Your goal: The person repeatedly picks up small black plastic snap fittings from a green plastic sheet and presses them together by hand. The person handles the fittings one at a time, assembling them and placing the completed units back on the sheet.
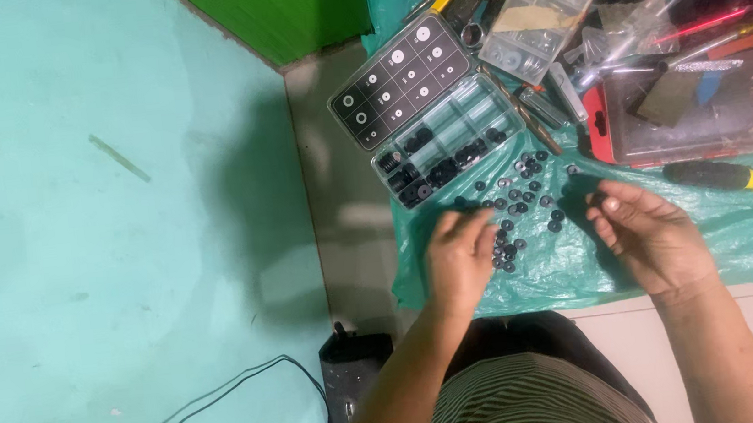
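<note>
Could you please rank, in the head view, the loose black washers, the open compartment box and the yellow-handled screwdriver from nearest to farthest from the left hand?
From the left hand:
1. Loose black washers, right at its fingertips on the green sheet.
2. Open compartment box, just beyond the fingers.
3. Yellow-handled screwdriver, far across, past the right hand.

We see the floor (347, 242) carrying a green plastic sheet (747, 236), strewn with small black washers (522, 193), a compartment box (442, 131) and tools

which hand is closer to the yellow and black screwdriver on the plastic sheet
The right hand. The screwdriver lies just past it on its right, apart from the fingers. The left hand is far across the scattered black washers.
</note>
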